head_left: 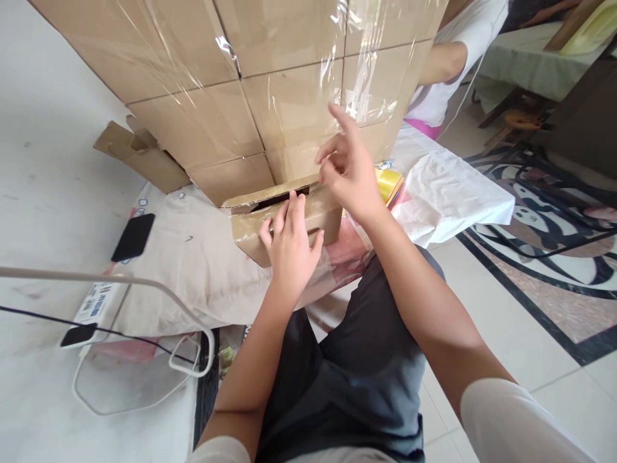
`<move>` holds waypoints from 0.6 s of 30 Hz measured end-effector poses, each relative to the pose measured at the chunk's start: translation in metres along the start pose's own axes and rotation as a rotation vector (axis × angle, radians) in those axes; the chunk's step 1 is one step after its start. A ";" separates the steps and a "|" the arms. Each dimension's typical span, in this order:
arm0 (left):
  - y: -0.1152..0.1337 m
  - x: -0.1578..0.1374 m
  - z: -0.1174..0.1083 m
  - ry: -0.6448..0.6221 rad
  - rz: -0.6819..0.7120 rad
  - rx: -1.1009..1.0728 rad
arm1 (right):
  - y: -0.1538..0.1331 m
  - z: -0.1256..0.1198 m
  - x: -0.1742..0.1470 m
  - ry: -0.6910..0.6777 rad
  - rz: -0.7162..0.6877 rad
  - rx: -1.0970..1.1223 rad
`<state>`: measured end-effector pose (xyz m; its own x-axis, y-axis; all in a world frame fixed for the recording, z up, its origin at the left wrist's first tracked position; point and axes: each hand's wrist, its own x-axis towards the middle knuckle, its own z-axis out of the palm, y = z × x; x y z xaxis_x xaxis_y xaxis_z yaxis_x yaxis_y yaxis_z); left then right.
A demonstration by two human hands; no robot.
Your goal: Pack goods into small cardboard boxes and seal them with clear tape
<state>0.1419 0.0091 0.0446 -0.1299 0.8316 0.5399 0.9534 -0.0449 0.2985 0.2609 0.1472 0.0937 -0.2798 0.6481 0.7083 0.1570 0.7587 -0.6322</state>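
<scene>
A small cardboard box (253, 239) rests on the cloth-covered table in front of me, with a dark gap along its top. Its back flap (267, 193) is partly raised. My left hand (293, 241) lies against the box with fingers spread, fingertips at the edge of the gap and thumb on the front. Clear shiny tape shows on the box's edges. Over the box's right end, my right hand (351, 170) is raised, index finger stretched out and the other fingers loosely bent. I see nothing held in it.
Behind the box rises a stack of cartons (299, 96) wrapped in clear film. An open carton (144, 154) and a black phone (134, 236) are at left, near a power strip (101, 305) and cables. A yellow packet (388, 185) lies right. Another person's arm (441, 63) shows beyond.
</scene>
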 end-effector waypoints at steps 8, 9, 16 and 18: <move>0.005 -0.005 0.009 0.112 0.014 -0.067 | -0.004 -0.035 -0.007 0.219 0.000 0.011; 0.006 -0.007 0.009 0.133 0.020 -0.074 | 0.001 -0.032 -0.010 0.161 0.033 0.023; 0.004 0.002 -0.006 0.136 -0.039 -0.093 | 0.004 -0.011 -0.015 -0.043 0.206 0.164; -0.004 0.011 -0.012 0.108 -0.074 -0.091 | -0.002 -0.015 -0.010 -0.003 0.212 0.205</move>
<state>0.1334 0.0119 0.0584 -0.2322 0.7703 0.5939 0.9120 -0.0399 0.4083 0.2777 0.1402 0.0922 -0.2645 0.7901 0.5531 0.0180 0.5774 -0.8163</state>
